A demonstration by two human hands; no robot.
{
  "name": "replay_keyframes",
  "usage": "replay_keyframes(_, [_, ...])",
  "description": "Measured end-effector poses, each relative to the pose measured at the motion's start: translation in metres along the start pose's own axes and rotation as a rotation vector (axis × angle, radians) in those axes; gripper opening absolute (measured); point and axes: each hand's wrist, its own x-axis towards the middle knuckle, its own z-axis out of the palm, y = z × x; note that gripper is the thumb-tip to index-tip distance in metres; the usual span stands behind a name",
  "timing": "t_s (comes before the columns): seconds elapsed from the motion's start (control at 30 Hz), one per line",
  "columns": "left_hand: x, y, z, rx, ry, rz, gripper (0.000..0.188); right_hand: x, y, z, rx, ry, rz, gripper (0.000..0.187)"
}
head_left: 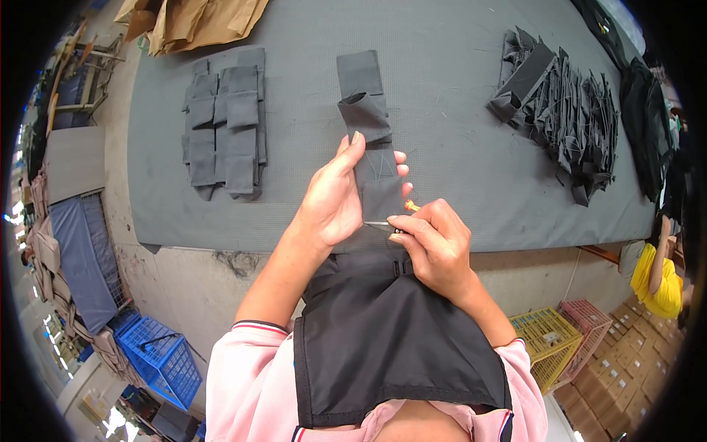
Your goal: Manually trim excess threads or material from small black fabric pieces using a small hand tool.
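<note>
My left hand [335,193] grips a dark grey fabric strip [381,193] by its sides, thumb on top and fingertips showing at the right edge. The strip's far part lies on the table, with a folded flap [366,118] standing up in the middle. Loose threads run across the strip. In my right hand [438,239], closed, are small thread snips [378,223]; their thin metal blade lies at the strip's near end. An orange-yellow piece [412,206] pokes out beside the fingers. Most of the tool is hidden in the palm.
On the grey-covered table [434,81], stacked fabric strips [224,125] lie left and a heaped bundle of fabric pieces [567,118] right. Brown paper [195,26] rests at the far left. Blue [160,361] and yellow crates [545,342] stand below. A person in yellow [655,276] is at right.
</note>
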Motion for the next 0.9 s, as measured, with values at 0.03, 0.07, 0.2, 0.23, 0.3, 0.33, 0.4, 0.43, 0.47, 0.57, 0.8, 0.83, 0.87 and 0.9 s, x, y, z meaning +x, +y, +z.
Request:
replay_keyframes(0.03, [0.0, 0.0, -0.001, 0.0, -0.002, 0.0, 0.032, -0.001, 0.0, -0.001, -0.002, 0.001, -0.001, 0.029])
replay_keyframes(0.07, [-0.001, -0.001, -0.001, -0.007, 0.001, -0.005, 0.032, -0.003, 0.001, -0.002, 0.009, 0.023, -0.013, 0.029])
replay_keyframes(0.2, [-0.004, -0.005, 0.0, 0.121, 0.029, 0.092, 0.038, 0.006, -0.009, -0.017, 0.196, 0.077, 0.22, 0.031])
replay_keyframes(0.23, [-0.006, -0.007, 0.004, 0.12, 0.023, 0.086, 0.038, 0.008, -0.008, -0.017, 0.19, 0.08, 0.223, 0.031])
replay_keyframes(0.3, [-0.008, -0.007, 0.014, 0.176, -0.004, 0.089, 0.033, 0.025, 0.002, -0.013, 0.286, -0.094, 0.283, 0.031])
replay_keyframes(0.33, [-0.007, -0.006, 0.013, 0.177, -0.007, 0.093, 0.033, 0.027, 0.014, -0.003, 0.22, -0.129, 0.216, 0.032])
replay_keyframes(0.4, [-0.004, -0.005, 0.008, 0.179, 0.02, 0.138, 0.029, 0.013, 0.008, -0.003, 0.177, -0.095, 0.064, 0.03])
replay_keyframes(0.43, [-0.004, -0.004, 0.004, 0.178, 0.023, 0.143, 0.029, 0.004, 0.003, -0.004, 0.139, -0.064, -0.08, 0.029])
replay_keyframes(0.47, [-0.004, -0.001, -0.001, 0.131, 0.019, 0.117, 0.028, 0.0, -0.005, -0.003, -0.014, -0.005, -0.234, 0.025])
replay_keyframes(0.57, [-0.003, 0.0, 0.002, 0.132, 0.048, 0.103, 0.027, -0.002, 0.008, 0.011, -0.131, -0.019, -0.333, 0.013])
replay_keyframes(0.8, [-0.006, 0.003, 0.016, 0.231, 0.107, 0.161, 0.029, -0.01, 0.009, 0.012, -0.166, -0.045, -0.272, 0.024])
replay_keyframes(0.83, [-0.006, 0.001, 0.015, 0.305, 0.142, 0.199, 0.029, -0.01, 0.01, 0.015, -0.116, -0.076, -0.19, 0.026])
replay_keyframes(0.87, [-0.007, 0.0, 0.015, 0.305, 0.147, 0.204, 0.029, -0.011, 0.005, 0.005, -0.139, -0.184, -0.11, 0.022])
replay_keyframes(0.9, [-0.007, -0.002, 0.015, 0.308, 0.152, 0.235, 0.029, -0.006, 0.0, 0.0, -0.134, -0.185, -0.114, 0.022])
